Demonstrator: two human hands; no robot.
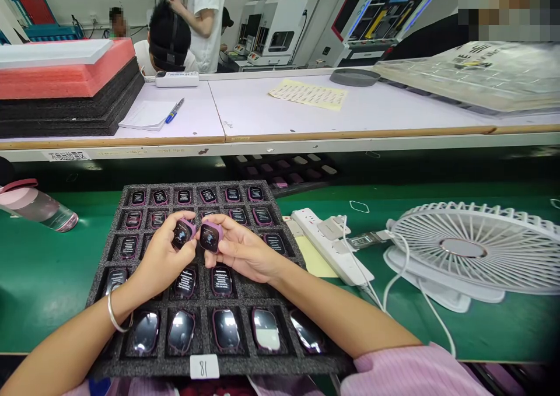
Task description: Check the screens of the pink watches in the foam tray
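Observation:
A black foam tray [109, 267] lies on the green mat in front of me, its pockets filled with several purple-edged smartwatch bodies [221, 280]. My left hand [161, 259] is closed on one watch body [182, 233], held just above the tray's middle rows. My right hand [240, 250] grips a second watch body [210, 237] right beside it, the two screens almost touching. A silver bangle circles my left wrist. A label reading 81 [204, 366] sits on the tray's near edge.
A white fan [472, 250] lies flat at the right, with a white power strip [328, 244] and cables beside it. A pink bottle [37, 206] lies at the left. Foam sheets [65, 87], a pen and sticker sheets sit on the raised shelf. People work behind.

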